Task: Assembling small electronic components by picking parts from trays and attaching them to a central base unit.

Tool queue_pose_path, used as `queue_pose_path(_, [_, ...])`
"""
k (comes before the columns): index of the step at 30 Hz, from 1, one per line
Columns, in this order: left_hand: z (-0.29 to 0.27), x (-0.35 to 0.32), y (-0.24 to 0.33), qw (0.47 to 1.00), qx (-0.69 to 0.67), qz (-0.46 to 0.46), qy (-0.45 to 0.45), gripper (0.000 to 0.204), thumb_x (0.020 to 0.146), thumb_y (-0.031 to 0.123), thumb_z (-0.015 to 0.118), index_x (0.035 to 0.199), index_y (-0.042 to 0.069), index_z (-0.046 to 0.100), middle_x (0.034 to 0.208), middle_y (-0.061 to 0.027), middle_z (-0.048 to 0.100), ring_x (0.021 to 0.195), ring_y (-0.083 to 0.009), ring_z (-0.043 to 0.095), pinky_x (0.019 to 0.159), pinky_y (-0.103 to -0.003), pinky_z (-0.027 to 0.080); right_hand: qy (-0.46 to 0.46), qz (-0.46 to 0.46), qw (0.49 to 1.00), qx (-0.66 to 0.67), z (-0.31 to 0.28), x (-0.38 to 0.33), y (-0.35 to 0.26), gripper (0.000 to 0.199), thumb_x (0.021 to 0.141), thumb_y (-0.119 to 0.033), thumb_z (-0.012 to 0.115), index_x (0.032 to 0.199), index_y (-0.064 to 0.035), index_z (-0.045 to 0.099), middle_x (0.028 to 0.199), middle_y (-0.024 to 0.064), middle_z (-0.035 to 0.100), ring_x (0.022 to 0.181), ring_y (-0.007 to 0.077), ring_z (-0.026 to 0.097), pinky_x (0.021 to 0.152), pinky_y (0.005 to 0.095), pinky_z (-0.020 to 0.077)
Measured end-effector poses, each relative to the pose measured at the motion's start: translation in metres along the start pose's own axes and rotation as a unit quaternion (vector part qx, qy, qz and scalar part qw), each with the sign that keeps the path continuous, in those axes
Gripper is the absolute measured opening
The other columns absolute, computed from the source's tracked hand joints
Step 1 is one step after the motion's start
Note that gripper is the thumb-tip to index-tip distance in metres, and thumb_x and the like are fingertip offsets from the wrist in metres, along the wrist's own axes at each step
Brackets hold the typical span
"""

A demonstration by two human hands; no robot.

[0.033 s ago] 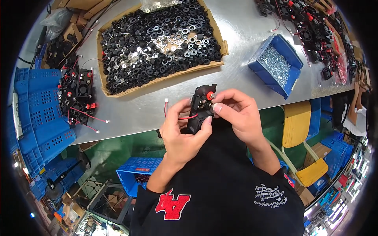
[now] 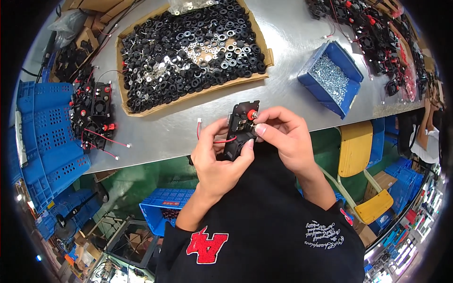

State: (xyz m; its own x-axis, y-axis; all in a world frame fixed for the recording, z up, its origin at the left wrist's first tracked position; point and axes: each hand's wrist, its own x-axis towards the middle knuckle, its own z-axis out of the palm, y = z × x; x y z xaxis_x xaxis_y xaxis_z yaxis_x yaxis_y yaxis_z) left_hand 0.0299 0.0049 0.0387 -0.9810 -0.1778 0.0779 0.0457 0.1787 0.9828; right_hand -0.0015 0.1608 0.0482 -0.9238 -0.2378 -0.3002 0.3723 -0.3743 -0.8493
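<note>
My left hand (image 2: 214, 158) grips a black panel assembly (image 2: 241, 125) above the table's near edge, thumb on its lower block. A red terminal post (image 2: 252, 114) with a metal tip sticks out of the panel's upper part. Red and black wires (image 2: 222, 140) run from it past my left fingers, ending in a white plug (image 2: 199, 120). My right hand (image 2: 288, 137) is closed at the panel's right side, thumb and index pinched just below the red post. Whatever lies between those fingertips is too small and covered to make out.
A cardboard tray (image 2: 198, 92) of black rings, washers and nuts lies behind my hands. To its right stands a blue bin (image 2: 325, 96) of small metal parts. Wired assemblies (image 2: 96, 111) sit at the left beside a blue crate (image 2: 45, 137); a yellow chair (image 2: 355, 148) is at the right.
</note>
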Motion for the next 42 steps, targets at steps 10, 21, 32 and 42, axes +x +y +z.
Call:
queue_pose_path(10, [-0.006, 0.004, -0.003, 0.971, 0.184, 0.155, -0.001, 0.056, 0.065, 0.008, 0.081, 0.113, -0.004, 0.056, 0.098, -0.0127, 0.065, 0.079, -0.0180, 0.067, 0.064, -0.027, 0.056, 0.001, 0.104, 0.979, 0.176, -0.004, 0.001, 0.016, 0.014, 0.090, -0.003, 0.061, 0.103, -0.0010, 0.057, 0.092, 0.0053, 0.063, 0.078, 0.0110, 0.059, 0.071, 0.0258, 0.0512])
queue_pose_path(21, [0.004, 0.003, -0.010, 0.957, 0.228, 0.178, 0.038, 0.054, 0.065, 0.007, 0.081, 0.113, -0.002, 0.059, 0.094, -0.0120, 0.066, 0.072, -0.0190, 0.067, 0.061, -0.027, 0.055, 0.060, -0.080, 0.988, -0.116, 0.002, -0.004, 0.018, 0.015, 0.090, 0.002, 0.059, 0.104, 0.0071, 0.062, 0.094, 0.0085, 0.066, 0.084, 0.0114, 0.064, 0.076, 0.0248, 0.0545])
queue_pose_path(32, [0.012, 0.017, -0.016, 0.926, 0.293, 0.231, 0.057, 0.055, 0.066, 0.008, 0.080, 0.114, -0.003, 0.057, 0.089, -0.0106, 0.064, 0.067, -0.0195, 0.065, 0.055, -0.029, 0.052, 0.039, 0.019, 0.994, -0.097, -0.006, 0.024, 0.010, 0.017, 0.086, 0.000, 0.066, 0.102, 0.0060, 0.064, 0.093, 0.0080, 0.067, 0.083, 0.0108, 0.064, 0.075, 0.0244, 0.0538])
queue_pose_path(42, [0.010, 0.020, -0.025, 0.944, 0.259, 0.200, 0.038, 0.054, 0.066, 0.008, 0.079, 0.114, -0.002, 0.057, 0.093, -0.0110, 0.065, 0.065, -0.0188, 0.064, 0.054, -0.029, 0.052, -0.059, 0.116, 0.985, -0.117, -0.013, 0.050, -0.012, 0.022, 0.082, -0.002, 0.068, 0.100, 0.0051, 0.059, 0.085, 0.0071, 0.064, 0.073, 0.0100, 0.062, 0.066, 0.0251, 0.0520])
